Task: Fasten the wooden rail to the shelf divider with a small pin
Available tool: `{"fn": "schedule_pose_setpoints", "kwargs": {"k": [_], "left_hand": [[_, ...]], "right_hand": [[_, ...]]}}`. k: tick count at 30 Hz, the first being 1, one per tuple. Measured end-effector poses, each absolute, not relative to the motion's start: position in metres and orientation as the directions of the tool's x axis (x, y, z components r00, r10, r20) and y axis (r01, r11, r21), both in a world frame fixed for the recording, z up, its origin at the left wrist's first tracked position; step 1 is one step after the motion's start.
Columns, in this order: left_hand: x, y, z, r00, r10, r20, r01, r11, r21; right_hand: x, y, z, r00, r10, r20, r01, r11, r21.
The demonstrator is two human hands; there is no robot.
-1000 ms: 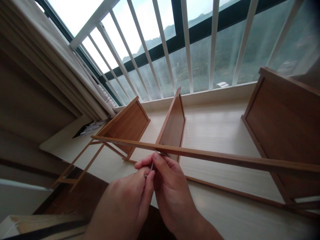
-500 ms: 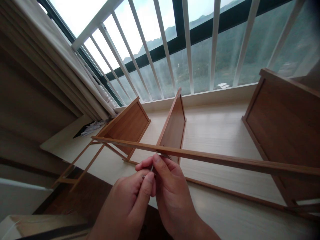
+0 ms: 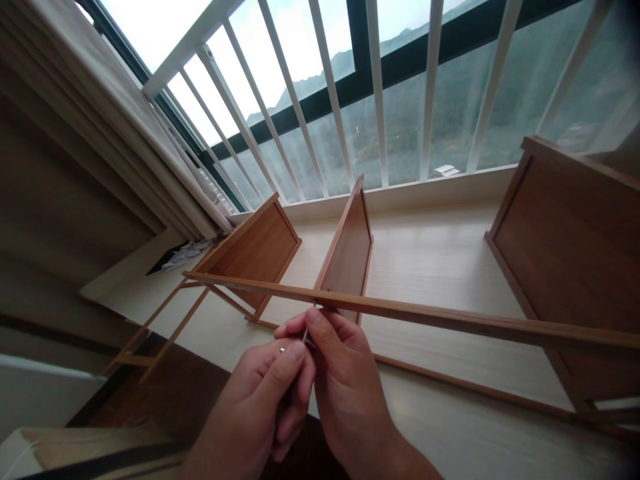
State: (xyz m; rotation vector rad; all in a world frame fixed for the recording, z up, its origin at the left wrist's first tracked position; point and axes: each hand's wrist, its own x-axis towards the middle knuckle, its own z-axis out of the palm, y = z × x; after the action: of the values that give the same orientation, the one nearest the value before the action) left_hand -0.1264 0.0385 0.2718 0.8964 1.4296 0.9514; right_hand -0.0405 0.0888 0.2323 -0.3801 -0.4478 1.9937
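A pale window ledge [image 3: 440, 267] under white bars carries a wooden shelf frame lying on its side. My left hand [image 3: 260, 400] has curled lower round the small metal key [image 3: 303, 335], fingers pinched on it: the turn is progressing. My right hand [image 3: 345, 380] steadies it, fingertips closed. Its shaft points up-forward into the long rail [image 3: 450, 319], which runs left-right.

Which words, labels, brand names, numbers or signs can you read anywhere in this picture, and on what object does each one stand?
None: no readable text appears anywhere.
The wooden rail, the upright panels and the small metal tool pinched by the left hand and right hand show no print.
The white scraps by the curtain are too small and blurred to show whether they carry any writing.
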Motion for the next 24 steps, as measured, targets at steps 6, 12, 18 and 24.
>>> {"fn": "schedule_pose_setpoints", "kwargs": {"k": [6, 12, 18, 24], "left_hand": [[-0.116, 0.037, 0.262, 0.211, 0.942, -0.261, -0.604, 0.335, 0.723], [-0.102, 0.034, 0.261, 0.256, 0.954, -0.157, -0.838, 0.3, 0.456], [-0.103, 0.032, 0.258, 0.191, 0.962, -0.195, -0.775, 0.269, 0.572], [-0.12, 0.038, 0.264, -0.02, 0.959, -0.283, -0.054, 0.282, 0.958]], "right_hand": [[-0.039, 0.09, 0.233, -0.431, 0.896, -0.103, -0.748, -0.419, -0.515], [-0.034, 0.09, 0.234, -0.459, 0.882, -0.106, -0.748, -0.448, -0.489], [-0.032, 0.09, 0.235, -0.477, 0.875, -0.088, -0.749, -0.457, -0.479], [-0.036, 0.089, 0.234, -0.454, 0.889, -0.062, -0.78, -0.431, -0.455]]}}
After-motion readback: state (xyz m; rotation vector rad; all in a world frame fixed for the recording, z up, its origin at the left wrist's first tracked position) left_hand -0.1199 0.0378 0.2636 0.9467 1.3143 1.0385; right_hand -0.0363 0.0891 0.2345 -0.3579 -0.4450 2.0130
